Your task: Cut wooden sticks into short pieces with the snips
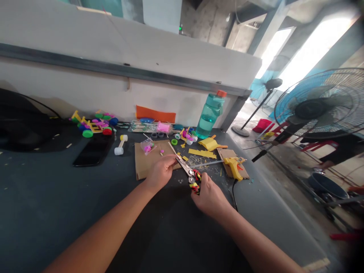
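My right hand (209, 195) is closed around the handles of a pair of scissors (187, 169), wrapped in red, yellow and black. Their metal blades point up and left toward my left hand (162, 172). That hand is closed in a pinch at the blade tips, on what looks like a thin pale stick (172, 147). Beneath the fingertips lies a piece of cardboard (145, 161) with a small plastic bag (148, 146) of pink bits on it. Small clippings and yellow strips (201, 153) are scattered just beyond the scissors.
A yellow glue gun (234, 167) rests on cardboard at the right, its cord trailing forward. Behind stands a teal water bottle (209, 117). Leftward are a black phone (93, 151), a white-wheeled axle (121, 145) and colourful toy cars (95, 125). A large fan (313, 108) stands beyond the table.
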Demonstrator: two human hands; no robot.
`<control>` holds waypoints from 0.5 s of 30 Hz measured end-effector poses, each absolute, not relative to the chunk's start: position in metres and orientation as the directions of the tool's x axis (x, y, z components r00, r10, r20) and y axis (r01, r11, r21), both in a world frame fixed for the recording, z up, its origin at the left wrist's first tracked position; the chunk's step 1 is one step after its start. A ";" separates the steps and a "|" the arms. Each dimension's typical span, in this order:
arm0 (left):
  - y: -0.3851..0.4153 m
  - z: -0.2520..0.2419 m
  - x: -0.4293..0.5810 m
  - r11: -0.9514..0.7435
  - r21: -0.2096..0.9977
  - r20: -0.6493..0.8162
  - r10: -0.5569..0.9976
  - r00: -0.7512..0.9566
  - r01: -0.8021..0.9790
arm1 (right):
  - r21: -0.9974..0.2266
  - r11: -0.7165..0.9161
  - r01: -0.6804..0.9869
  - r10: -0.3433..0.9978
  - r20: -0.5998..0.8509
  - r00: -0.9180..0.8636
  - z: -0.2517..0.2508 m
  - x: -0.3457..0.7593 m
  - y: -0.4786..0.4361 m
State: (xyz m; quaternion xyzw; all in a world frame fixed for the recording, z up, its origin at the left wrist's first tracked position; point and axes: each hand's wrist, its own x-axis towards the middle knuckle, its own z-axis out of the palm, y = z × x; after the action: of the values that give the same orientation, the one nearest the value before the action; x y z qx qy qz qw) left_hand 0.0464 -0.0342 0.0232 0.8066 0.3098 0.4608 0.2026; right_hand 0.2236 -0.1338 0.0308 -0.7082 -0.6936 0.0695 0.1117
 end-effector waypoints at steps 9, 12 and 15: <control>-0.037 0.020 0.049 -0.667 0.651 0.575 0.745 0.339 0.361 | -0.243 -0.027 0.970 1.000 0.004 0.029 0.031 0.223 -0.132; -0.039 0.023 0.051 -0.624 0.678 0.531 0.781 0.329 0.389 | -0.260 -0.032 0.965 0.994 0.090 0.058 0.027 0.223 -0.131; -0.040 0.025 0.051 -0.610 0.691 0.521 0.792 0.319 0.387 | -0.254 -0.038 0.967 0.982 0.167 0.083 0.026 0.224 -0.130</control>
State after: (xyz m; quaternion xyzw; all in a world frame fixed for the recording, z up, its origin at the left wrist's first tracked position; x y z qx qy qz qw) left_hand 0.0513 -0.0396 0.0251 0.7794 0.3782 0.4445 0.2277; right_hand 0.2240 -0.1299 0.0261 -0.7201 -0.6766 0.0264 0.1514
